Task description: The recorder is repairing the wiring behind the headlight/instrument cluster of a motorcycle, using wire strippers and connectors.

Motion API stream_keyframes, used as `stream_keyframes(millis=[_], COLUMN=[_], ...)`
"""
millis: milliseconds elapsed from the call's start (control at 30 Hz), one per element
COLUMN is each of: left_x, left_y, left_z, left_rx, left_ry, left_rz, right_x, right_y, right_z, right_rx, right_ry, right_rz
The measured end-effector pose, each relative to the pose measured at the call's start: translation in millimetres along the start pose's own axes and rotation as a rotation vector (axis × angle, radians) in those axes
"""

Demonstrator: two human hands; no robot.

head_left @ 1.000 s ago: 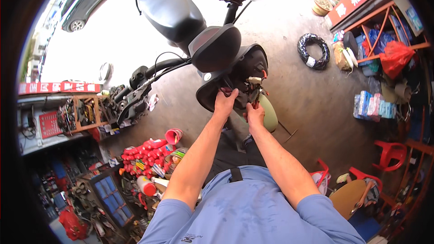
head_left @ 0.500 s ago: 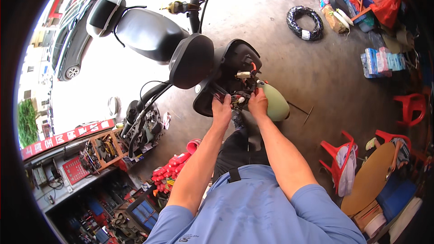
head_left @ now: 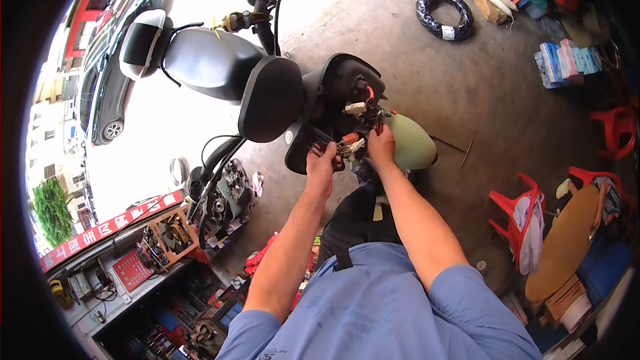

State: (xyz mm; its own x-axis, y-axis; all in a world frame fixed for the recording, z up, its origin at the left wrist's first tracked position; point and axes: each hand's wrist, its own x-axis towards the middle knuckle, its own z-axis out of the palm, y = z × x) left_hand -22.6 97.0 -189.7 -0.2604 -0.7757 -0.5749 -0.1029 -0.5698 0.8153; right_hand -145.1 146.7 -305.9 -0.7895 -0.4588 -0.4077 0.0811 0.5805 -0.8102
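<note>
Carefully: loose wiring between two close-set hands

From my remote seat I see the left hand (head_left: pixel 321 165) curled at the near side of the wiring (head_left: pixel 353 150), its fingers drawn narrow beside the pale connectors; whether it grips them or merely touches, I can't tell. The right hand (head_left: pixel 381 145) is bunched at the other side, its fingertips hidden from me, so I can't say what it holds.

Between the hands shows an orange connector (head_left: pixel 350 139), with a white connector (head_left: pixel 357 108) farther in. My worry is strain: if the hands pull apart while both have hold of short leads, I judge that a wire could tear or a terminal slip out. The dark hollow of the black front cowling (head_left: pixel 343 73) might also hide a snagged lead.

Just beyond the right hand, the green fender (head_left: pixel 411 141) sits close enough that a slipping knuckle could scuff it. Farther out, a thin bar tool (head_left: pixel 448 144) lies on the floor (head_left: pixel 413 73), where a sidestep might catch it. A black tyre (head_left: pixel 427 30) lies well apart.
</note>
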Motion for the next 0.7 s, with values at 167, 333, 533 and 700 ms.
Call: stream_keyframes(millis=[167,333,533,700], left_x=[4.8,4.1,-1.0,1.5], left_y=[4.8,-2.0,-14.1,-10.9], left_z=[-5.5,-1.6,1.1,7.2], left_rx=[-0.030,0.220,0.138,0.130], left_ry=[-0.018,-0.047,0.082,0.086], left_rz=[-0.130,-0.026,0.095,0.093], right_x=[-30.2,-22.1,23.1,19.1], right_y=[5.3,6.9,-0.3,5.8], right_z=[-2.1,13.5,28.8,16.5], right_rx=[0.341,0.302,0.137,0.165], right_ry=[-0.015,-0.010,-0.010,0.108], right_rz=[0.229,0.114,-0.037,-0.025])
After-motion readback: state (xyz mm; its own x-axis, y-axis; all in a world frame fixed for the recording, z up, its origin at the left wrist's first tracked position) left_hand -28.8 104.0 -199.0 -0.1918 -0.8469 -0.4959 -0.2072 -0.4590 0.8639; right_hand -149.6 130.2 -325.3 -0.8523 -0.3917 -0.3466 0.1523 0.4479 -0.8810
